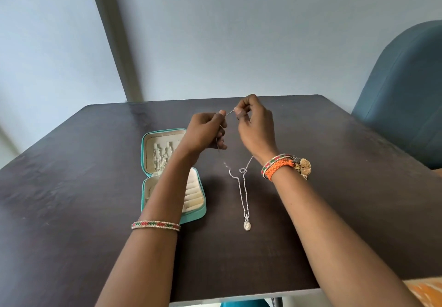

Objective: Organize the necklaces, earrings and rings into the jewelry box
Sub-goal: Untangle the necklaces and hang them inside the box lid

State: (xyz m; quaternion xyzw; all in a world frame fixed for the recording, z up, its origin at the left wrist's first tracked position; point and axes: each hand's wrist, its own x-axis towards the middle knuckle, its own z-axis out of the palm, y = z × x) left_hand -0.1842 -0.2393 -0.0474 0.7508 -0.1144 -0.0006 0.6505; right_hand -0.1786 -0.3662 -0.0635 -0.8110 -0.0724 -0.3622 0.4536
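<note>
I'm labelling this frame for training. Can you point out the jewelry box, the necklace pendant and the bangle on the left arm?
jewelry box [202, 208]: head view, teal front corner.
necklace pendant [247, 225]: head view, oval centre.
bangle [155, 225]: head view, beaded band.

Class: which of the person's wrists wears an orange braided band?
The right wrist's orange braided band sits beside a beaded bangle; the left wrist has only a beaded bangle.

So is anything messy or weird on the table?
A little. The silver necklace lies loose on the table with a small loop tangled in its chain, outside the open jewelry box. Both hands pinch its ends.
</note>
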